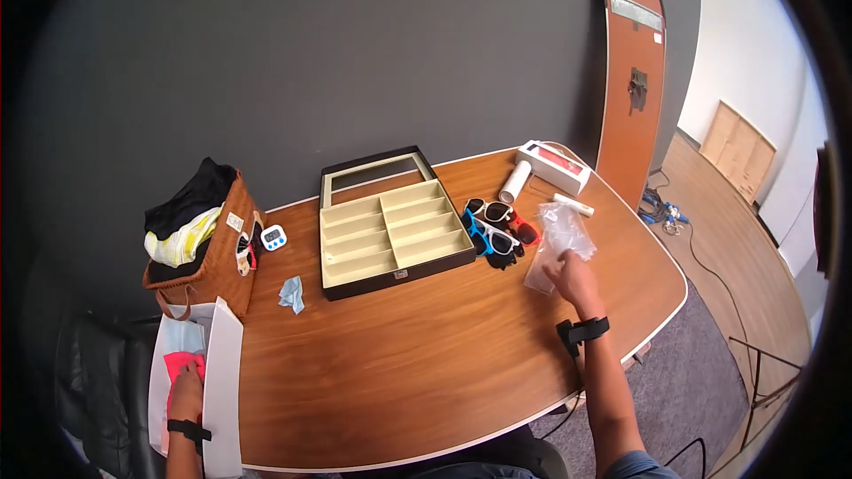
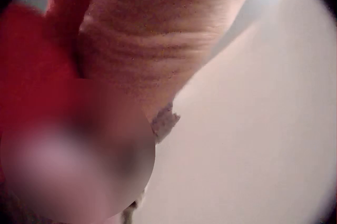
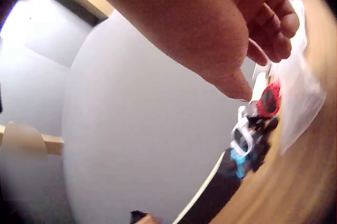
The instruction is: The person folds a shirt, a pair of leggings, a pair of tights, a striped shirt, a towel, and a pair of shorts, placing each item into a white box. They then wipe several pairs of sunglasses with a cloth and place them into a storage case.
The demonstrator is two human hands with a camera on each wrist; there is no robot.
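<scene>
At the lower left, my left hand (image 1: pixel 185 394) reaches into a long white box (image 1: pixel 227 390) and grips a bright pink cloth (image 1: pixel 184 360); its fingertips are partly hidden. In the left wrist view the red-pink cloth (image 2: pixel 31 61) lies beside the left hand (image 2: pixel 152 40). My right hand (image 1: pixel 575 284) is over clear plastic bags (image 1: pixel 563 229) on the table's right side. The right wrist view shows the right hand (image 3: pixel 210 29) with its fingers loosely bent beside the plastic (image 3: pixel 300 97), not closed round it. A light blue cloth (image 1: pixel 185 337) lies in the white box.
An open black case (image 1: pixel 399 276) with cream compartments stands mid-table (image 1: pixel 382 364). Several sunglasses (image 1: pixel 499 241) lie right of it. Behind the bags are a white roll (image 1: pixel 515 182) and white box (image 1: pixel 552 168). At left are a clothes basket (image 1: pixel 200 288), timer (image 1: pixel 273 238) and blue cloth (image 1: pixel 291 294).
</scene>
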